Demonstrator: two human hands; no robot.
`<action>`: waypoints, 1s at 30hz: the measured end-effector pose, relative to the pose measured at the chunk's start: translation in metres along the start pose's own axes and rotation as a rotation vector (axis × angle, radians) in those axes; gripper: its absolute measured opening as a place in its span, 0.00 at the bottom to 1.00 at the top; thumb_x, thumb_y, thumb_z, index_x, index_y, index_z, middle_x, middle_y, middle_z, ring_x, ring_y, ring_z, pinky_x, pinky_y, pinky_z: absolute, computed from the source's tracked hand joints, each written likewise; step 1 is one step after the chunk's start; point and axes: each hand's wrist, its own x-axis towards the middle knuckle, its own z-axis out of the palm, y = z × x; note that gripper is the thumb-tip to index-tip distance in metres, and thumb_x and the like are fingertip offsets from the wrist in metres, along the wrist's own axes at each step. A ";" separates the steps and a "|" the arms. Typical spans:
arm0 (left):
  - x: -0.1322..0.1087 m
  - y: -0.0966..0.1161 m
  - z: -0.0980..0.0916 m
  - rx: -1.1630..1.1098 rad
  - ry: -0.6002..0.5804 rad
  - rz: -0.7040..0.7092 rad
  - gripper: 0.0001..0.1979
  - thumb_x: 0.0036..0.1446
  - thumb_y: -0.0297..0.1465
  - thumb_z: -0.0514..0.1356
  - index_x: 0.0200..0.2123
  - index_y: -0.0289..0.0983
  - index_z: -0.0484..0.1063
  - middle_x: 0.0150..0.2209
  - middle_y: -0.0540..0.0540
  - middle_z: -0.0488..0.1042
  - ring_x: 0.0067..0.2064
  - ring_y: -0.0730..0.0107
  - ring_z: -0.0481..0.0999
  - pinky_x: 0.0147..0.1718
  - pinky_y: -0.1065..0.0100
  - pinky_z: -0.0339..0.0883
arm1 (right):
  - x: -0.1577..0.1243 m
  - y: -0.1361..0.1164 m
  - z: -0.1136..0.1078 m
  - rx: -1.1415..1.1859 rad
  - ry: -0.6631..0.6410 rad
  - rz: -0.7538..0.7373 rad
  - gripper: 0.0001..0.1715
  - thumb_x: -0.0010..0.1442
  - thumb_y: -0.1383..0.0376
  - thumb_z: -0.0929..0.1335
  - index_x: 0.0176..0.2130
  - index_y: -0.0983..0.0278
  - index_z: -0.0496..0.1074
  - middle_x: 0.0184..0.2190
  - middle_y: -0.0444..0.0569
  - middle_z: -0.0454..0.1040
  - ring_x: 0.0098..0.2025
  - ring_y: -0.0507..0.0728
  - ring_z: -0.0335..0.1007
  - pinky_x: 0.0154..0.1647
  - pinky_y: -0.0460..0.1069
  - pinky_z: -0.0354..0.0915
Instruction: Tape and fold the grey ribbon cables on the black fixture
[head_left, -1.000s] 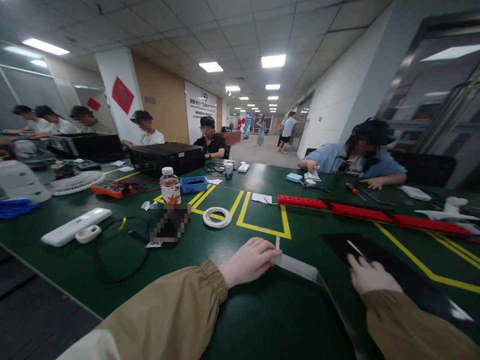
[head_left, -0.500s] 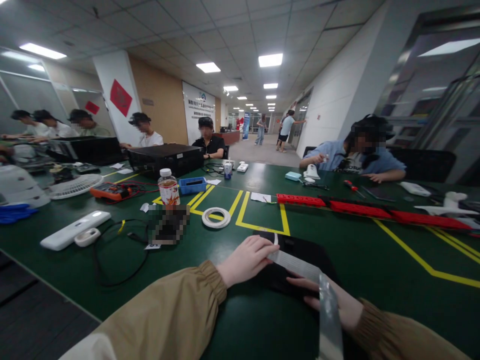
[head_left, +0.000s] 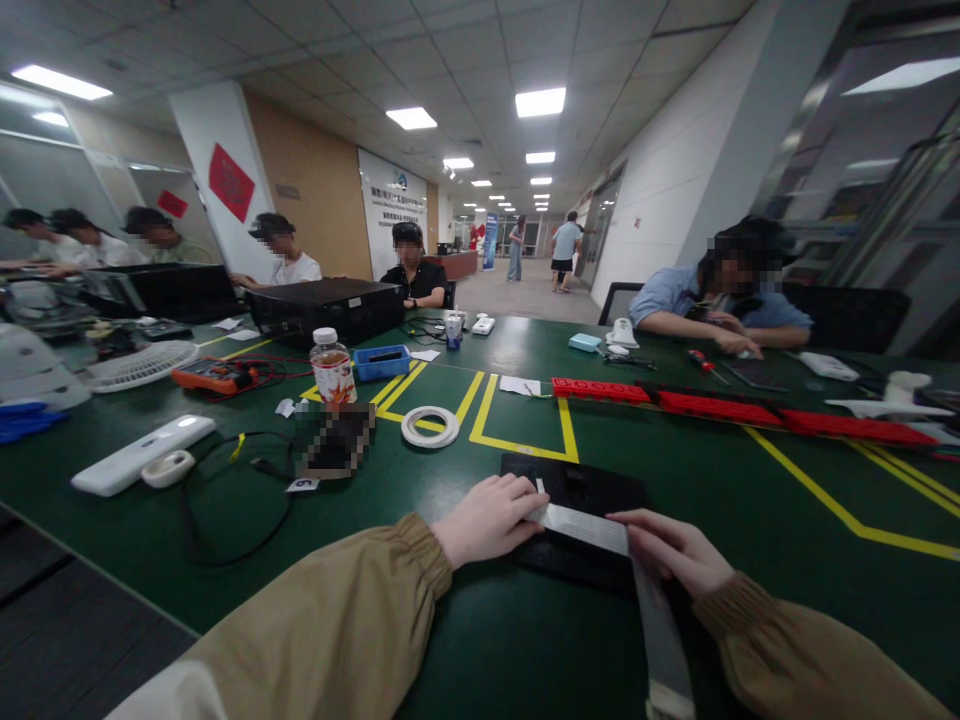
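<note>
Now, lower centre: left hand [head_left: 489, 519] and right hand [head_left: 671, 548], fingers flat together, pressing grey strip [head_left: 585, 527] onto black pad [head_left: 581, 490]; smoothing along strip likely coming next.

Left hand [head_left: 489, 518] and right hand [head_left: 670, 551] press a pale flat ribbon strip [head_left: 586, 528] across black pad [head_left: 592, 488] on green table [head_left: 420, 500].

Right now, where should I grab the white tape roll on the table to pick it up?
Pinch the tape roll across its rim, one finger in the hole and one outside, coming straight down from above. It lies flat on the table with its open middle facing up, so the thin edge probably gives little to grip from the side.
</note>
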 end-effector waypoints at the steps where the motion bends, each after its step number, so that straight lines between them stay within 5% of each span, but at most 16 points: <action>1: 0.000 0.000 0.000 0.005 -0.005 0.004 0.15 0.62 0.35 0.52 0.51 0.38 0.63 0.44 0.46 0.68 0.45 0.66 0.67 0.43 0.66 0.63 | -0.001 -0.001 0.002 -0.012 -0.003 -0.026 0.32 0.52 0.44 0.65 0.42 0.67 0.74 0.28 0.51 0.72 0.28 0.57 0.68 0.30 0.50 0.67; 4: -0.001 0.001 -0.002 0.020 -0.014 0.013 0.14 0.63 0.35 0.52 0.50 0.38 0.64 0.44 0.46 0.68 0.44 0.67 0.67 0.42 0.66 0.62 | -0.002 -0.003 0.004 -0.087 -0.015 -0.085 0.27 0.54 0.48 0.64 0.41 0.65 0.74 0.37 0.53 0.74 0.38 0.61 0.69 0.38 0.53 0.67; 10: -0.002 0.005 -0.003 0.040 -0.032 0.012 0.13 0.63 0.36 0.51 0.48 0.38 0.64 0.43 0.45 0.67 0.44 0.66 0.67 0.41 0.66 0.62 | 0.001 -0.016 0.004 -0.393 -0.031 -0.312 0.22 0.60 0.55 0.60 0.46 0.65 0.72 0.37 0.53 0.69 0.28 0.54 0.65 0.27 0.50 0.65; 19: -0.002 0.011 -0.001 0.057 -0.043 0.009 0.11 0.62 0.35 0.51 0.46 0.38 0.65 0.43 0.45 0.67 0.44 0.65 0.66 0.42 0.65 0.62 | 0.024 -0.034 0.034 -0.670 -0.117 -0.624 0.20 0.63 0.64 0.58 0.51 0.61 0.69 0.49 0.54 0.68 0.50 0.59 0.63 0.49 0.56 0.63; 30: -0.002 0.012 0.000 0.110 -0.030 0.023 0.12 0.64 0.33 0.47 0.46 0.36 0.64 0.42 0.43 0.67 0.44 0.64 0.67 0.41 0.64 0.63 | 0.045 -0.034 0.042 -0.797 -0.116 -0.501 0.23 0.67 0.57 0.54 0.54 0.54 0.67 0.58 0.47 0.61 0.62 0.59 0.49 0.63 0.63 0.43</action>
